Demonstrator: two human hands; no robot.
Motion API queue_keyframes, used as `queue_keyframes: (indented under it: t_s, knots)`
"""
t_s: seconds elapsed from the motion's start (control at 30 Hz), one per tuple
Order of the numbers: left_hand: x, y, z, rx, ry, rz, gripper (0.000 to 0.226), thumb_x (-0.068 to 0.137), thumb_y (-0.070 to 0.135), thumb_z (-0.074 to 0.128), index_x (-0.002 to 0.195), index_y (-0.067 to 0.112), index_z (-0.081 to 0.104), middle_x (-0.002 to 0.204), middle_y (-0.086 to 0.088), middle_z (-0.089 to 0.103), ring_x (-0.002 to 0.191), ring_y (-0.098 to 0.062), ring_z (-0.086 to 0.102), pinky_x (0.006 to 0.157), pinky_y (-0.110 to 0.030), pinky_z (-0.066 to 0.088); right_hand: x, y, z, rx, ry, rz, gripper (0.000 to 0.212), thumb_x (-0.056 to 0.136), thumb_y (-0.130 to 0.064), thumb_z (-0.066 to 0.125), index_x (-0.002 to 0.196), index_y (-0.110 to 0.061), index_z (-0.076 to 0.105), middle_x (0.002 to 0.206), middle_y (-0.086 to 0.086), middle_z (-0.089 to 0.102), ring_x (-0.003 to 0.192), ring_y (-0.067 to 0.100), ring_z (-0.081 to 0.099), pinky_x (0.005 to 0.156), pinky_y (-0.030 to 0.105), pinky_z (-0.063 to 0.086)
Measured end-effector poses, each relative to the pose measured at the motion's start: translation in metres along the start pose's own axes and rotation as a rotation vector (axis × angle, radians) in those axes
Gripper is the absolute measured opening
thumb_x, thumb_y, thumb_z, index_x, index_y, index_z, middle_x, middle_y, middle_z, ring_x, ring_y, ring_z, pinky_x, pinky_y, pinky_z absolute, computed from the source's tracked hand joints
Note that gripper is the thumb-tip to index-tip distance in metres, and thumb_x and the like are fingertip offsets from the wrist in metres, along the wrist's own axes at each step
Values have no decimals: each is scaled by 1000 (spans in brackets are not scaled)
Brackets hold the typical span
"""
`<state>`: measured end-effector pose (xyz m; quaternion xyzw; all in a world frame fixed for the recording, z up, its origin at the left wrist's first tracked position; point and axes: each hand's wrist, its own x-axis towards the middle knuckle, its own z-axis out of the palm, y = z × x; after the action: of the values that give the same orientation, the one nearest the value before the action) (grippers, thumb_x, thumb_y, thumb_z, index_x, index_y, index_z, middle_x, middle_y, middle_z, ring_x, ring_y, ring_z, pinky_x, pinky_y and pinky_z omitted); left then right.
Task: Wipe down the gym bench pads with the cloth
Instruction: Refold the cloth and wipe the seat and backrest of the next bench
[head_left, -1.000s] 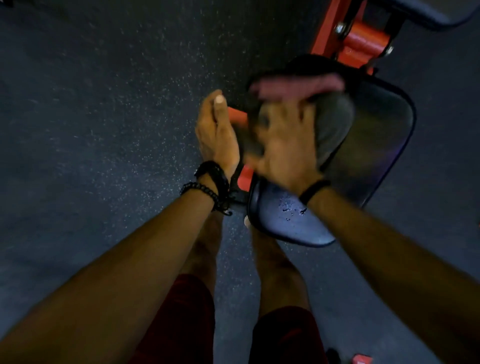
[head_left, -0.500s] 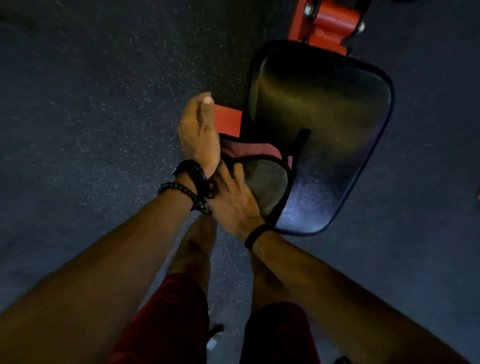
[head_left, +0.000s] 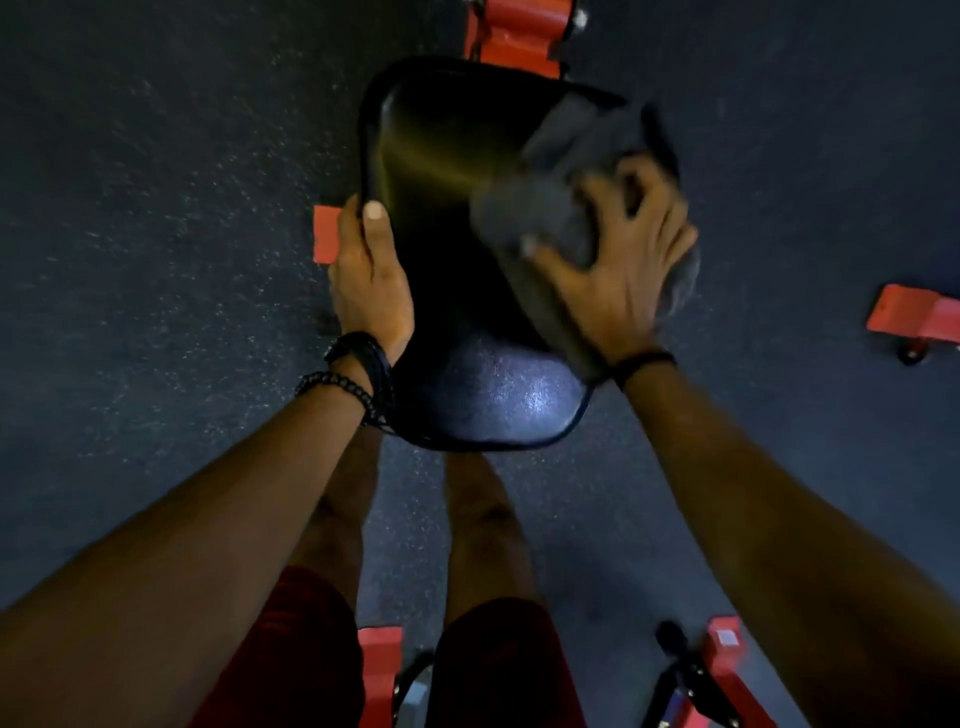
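While you lean over it, the scene reads like this:
pad: black bench pad (head_left: 447, 218), glossy vinyl, rounded corners, raised piping around the edge; sits centre frame, above your knees
pad surface: dull yellowish sheen at the far end, bright speckled glare on the near end
cloth: grey cloth (head_left: 550, 208), bunched and folded, lying on the right half of the pad and reaching toward the far right corner
your right hand: right hand (head_left: 618, 260) flat on top of the cloth, fingers spread and curled down into it, thumb pressed on the cloth's near fold; black band on the wrist
your left hand: left hand (head_left: 366, 280) wrapped around the pad's left edge, thumb on top of the vinyl, fingers curled under and out of sight; beaded and black bracelets on the wrist
frame: red frame (head_left: 511, 31) meets the pad's far end, cut off by the top of the picture
floor: dark speckled floor (head_left: 156, 208) all round
other red parts: a red tab just left of your left hand, a red foot (head_left: 919, 317) at the right edge, more red pieces at the bottom, all cropped
hard to make out: cloth and right fingers are motion-blurred, cloth outline uncertain; pad's right edge is hidden under cloth and hand; the pad's middle is too dark for detail
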<state>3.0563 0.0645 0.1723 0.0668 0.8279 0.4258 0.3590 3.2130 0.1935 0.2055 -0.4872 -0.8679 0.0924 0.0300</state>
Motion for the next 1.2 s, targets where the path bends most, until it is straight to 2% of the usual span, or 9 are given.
queue_keyframes:
  t_s: [0.13,0.3,0.4,0.6,0.73,0.9,1.0,1.1,1.2]
  knots:
    - [2,-8,2,40,49,72,53,104,42,27,132,7,54,124,-7,64,110,-16,59,86,-12,45,-2,-24,18,-2,192,290,58,83,-72,54,116,-25,64,136,13,51,125,33,46,101,45,32]
    - [-5,-1,5,110,122,88,48,104,40,30,110,6,62,85,0,63,74,-11,58,63,-19,42,-190,-46,10,105,-96,391,55,82,-64,57,115,-21,50,129,23,45,122,35,37,99,55,33]
    - [-5,-2,5,157,184,99,48,103,41,29,102,6,61,66,10,50,56,-3,47,52,-23,33,-149,-28,17,230,-15,455,61,82,-64,58,124,-20,46,138,26,39,127,40,38,102,50,33]
    - [1,-7,7,211,192,121,73,100,52,22,118,-12,52,108,-38,55,99,-53,52,80,-56,43,37,17,14,532,130,653,65,92,-55,54,143,-16,40,134,8,51,121,22,51,87,25,32]
    - [-4,-5,6,190,200,135,66,102,48,25,122,-8,54,107,-34,60,98,-48,56,77,-45,42,-26,9,15,478,144,581,55,89,-49,57,131,-13,47,127,14,51,114,22,51,91,28,41]
    - [-4,-1,6,197,199,132,69,102,50,24,119,-10,54,104,-37,57,97,-52,53,77,-50,41,-181,-25,6,726,-40,784,66,86,-56,57,135,-16,36,134,7,45,122,14,49,102,44,47]
    - [-6,3,8,183,196,165,55,106,35,29,109,-14,56,79,-31,55,75,-35,58,60,-38,39,-109,-9,13,740,93,726,66,88,-55,58,137,-16,37,137,3,48,125,14,50,106,38,43]
    - [-5,0,9,184,213,173,47,106,29,31,98,-7,58,58,5,38,49,-8,44,48,-17,26,10,17,15,650,145,678,68,90,-47,57,144,-13,35,141,5,48,129,18,47,99,25,37]
    - [-6,-4,9,199,222,161,47,106,33,30,96,-3,59,60,5,33,52,-12,40,54,-23,26,54,27,14,628,122,619,57,86,-44,56,133,-15,44,123,2,54,114,18,53,90,32,44]
